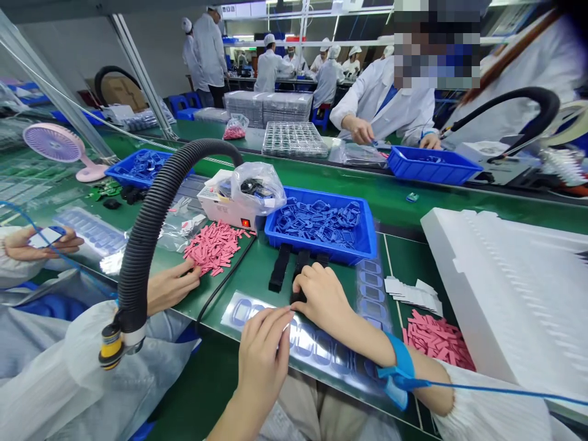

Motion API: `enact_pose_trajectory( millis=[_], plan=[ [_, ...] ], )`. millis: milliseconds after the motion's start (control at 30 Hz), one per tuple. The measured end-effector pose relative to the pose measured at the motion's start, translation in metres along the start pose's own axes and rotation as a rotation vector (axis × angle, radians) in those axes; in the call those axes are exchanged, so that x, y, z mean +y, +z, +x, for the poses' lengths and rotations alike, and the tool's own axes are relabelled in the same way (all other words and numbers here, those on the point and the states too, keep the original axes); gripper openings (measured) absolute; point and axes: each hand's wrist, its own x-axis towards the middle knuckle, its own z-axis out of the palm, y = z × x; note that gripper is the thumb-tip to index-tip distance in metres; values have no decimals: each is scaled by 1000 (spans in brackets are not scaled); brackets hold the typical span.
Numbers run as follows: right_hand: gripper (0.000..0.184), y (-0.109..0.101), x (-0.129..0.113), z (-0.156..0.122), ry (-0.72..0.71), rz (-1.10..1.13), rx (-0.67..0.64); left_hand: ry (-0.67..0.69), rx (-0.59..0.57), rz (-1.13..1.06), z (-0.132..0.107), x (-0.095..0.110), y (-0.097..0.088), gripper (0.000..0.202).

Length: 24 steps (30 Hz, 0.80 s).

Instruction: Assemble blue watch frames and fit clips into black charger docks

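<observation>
My left hand (265, 352) is above the near edge of the clear tray (316, 349), its fingers bent and pressed together. From the right, my right hand (325, 295) reaches in with curled fingers, its fingertips almost meeting those of the left. Anything between the fingertips is too small or hidden to make out. Beneath the right fingers is a black strip (301, 260), partly covered; another black strip (278, 269) lies to its left. The tray has a row of blue-edged frame shapes. Behind the hands stands a blue bin (367, 242) of blue plastic frames (316, 220).
Pink strips (214, 248) lie in a pile at left, near a co-worker's hand (172, 286). More pink strips (436, 340) and white pieces (413, 294) are at right, beside a white foam box (500, 294). A black hose (151, 202) arches at left. A blue wrist cord (496, 391) trails right.
</observation>
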Motion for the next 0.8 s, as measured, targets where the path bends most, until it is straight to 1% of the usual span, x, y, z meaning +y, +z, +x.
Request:
enact_pose_trajectory(
  millis=[167,333,433,533,633,733,800],
  plan=[
    [19,2,4,0,44,-17,78,3,26,11,0,-4,0,29],
    [21,4,8,4,56,-56,131,-3,15,11,-2,-5,0,29],
    [26,3,9,4,59,-79,155,-2,4,17,-2,-2,0,28],
    [33,-1,9,4,62,-80,173,-10,-19,19,-1,0,0,29],
    [34,-7,11,4,80,-59,192,-6,-25,14,0,1,2,29],
    [29,-15,16,3,96,-22,205,-2,-43,20,2,2,4,27],
    [23,-21,20,-3,99,2,206,-21,-93,36,6,3,5,25]
  ],
)
